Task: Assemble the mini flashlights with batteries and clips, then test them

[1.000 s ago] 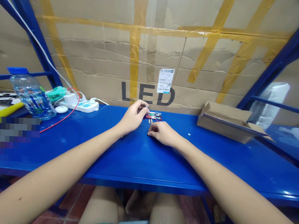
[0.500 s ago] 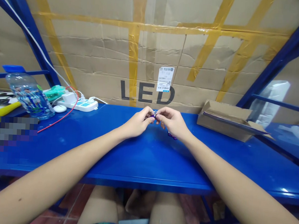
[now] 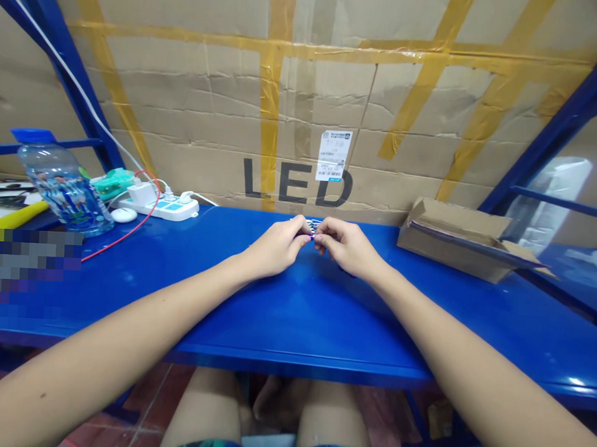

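Note:
A small purple piece with pale, thin strands (image 3: 312, 237) is pinched between both hands above the middle of the blue table. My left hand (image 3: 277, 248) grips it with thumb and forefinger pressed together. From the other side, my right hand (image 3: 347, 246) pinches at it, fingers curled. Several pale strands fan out behind the fingertips. Another bit of purple (image 3: 346, 273) shows just under my right hand, mostly covered; whether it joins the piece I cannot tell. The fingers hide most of the piece, so its exact kind is unclear.
An open cardboard box (image 3: 452, 241) stands at the right. On the left are a water bottle (image 3: 65, 188), a white power strip (image 3: 172, 207), a red cable (image 3: 138, 227) and a round white object (image 3: 123, 215). A large taped carton (image 3: 208, 125) closes off the back.
Both hands stay together, with small finger shifts. More of the pale strands show between them, and less purple shows under my right hand. The view has shifted slightly.

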Available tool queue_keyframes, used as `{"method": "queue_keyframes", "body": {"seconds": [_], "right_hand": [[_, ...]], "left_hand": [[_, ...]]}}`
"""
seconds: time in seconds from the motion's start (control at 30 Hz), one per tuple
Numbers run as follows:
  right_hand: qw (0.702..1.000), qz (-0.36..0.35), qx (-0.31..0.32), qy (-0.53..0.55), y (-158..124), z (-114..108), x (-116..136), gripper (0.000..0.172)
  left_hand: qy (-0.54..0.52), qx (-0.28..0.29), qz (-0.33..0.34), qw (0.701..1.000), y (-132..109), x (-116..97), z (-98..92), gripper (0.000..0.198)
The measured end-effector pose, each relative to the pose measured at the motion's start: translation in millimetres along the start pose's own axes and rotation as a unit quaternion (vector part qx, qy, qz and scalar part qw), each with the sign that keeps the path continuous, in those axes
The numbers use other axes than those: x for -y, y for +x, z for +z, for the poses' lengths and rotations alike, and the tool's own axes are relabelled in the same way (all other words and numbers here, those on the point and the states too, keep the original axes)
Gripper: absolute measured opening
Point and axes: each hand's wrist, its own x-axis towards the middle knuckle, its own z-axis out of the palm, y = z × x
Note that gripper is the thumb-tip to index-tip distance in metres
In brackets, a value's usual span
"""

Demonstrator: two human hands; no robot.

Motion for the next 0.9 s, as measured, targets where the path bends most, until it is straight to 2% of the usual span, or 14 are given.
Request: {"method": "queue_keyframes", "body": {"seconds": [0.23,0.37,0.5,0.6,0.67,0.8,0.9], "right_hand": [[0.99,0.076,0.053,0.105,-0.6,-0.3,5.2,0.018],[0.984,0.088,0.064,0.138,-0.8,-1.5,6.7,0.022],[0.992,0.053,0.039,0.111,-2.0,-1.1,5.0,0.019],[0.999,0.004,0.01,0.04,-2.7,-1.4,2.6,0.016],[1.0,-0.022,-0.002,-0.004,-2.7,-2.2,1.1,0.016],[0.998,-0.04,0.007,-0.047,-2.0,-3.5,-0.7,0.014],[0.998,-0.039,0.015,-0.046,-2.0,-2.5,-1.4,0.013]], "left_hand": [[0.018,-0.032,0.033,0.999,0.4,2.1,1.7,0.007],[0.014,-0.032,0.049,0.998,1.4,2.0,1.7,0.008],[0.012,-0.029,0.044,0.999,0.5,0.7,1.1,0.008],[-0.012,-0.018,0.016,1.0,0.5,-0.5,0.7,0.004],[-0.019,-0.006,-0.007,1.0,1.7,-0.9,0.4,0.011],[0.034,0.036,-0.031,0.998,5.3,-1.2,-1.7,0.027],[0.047,0.044,-0.028,0.998,5.6,-1.2,-3.6,0.023]]}}
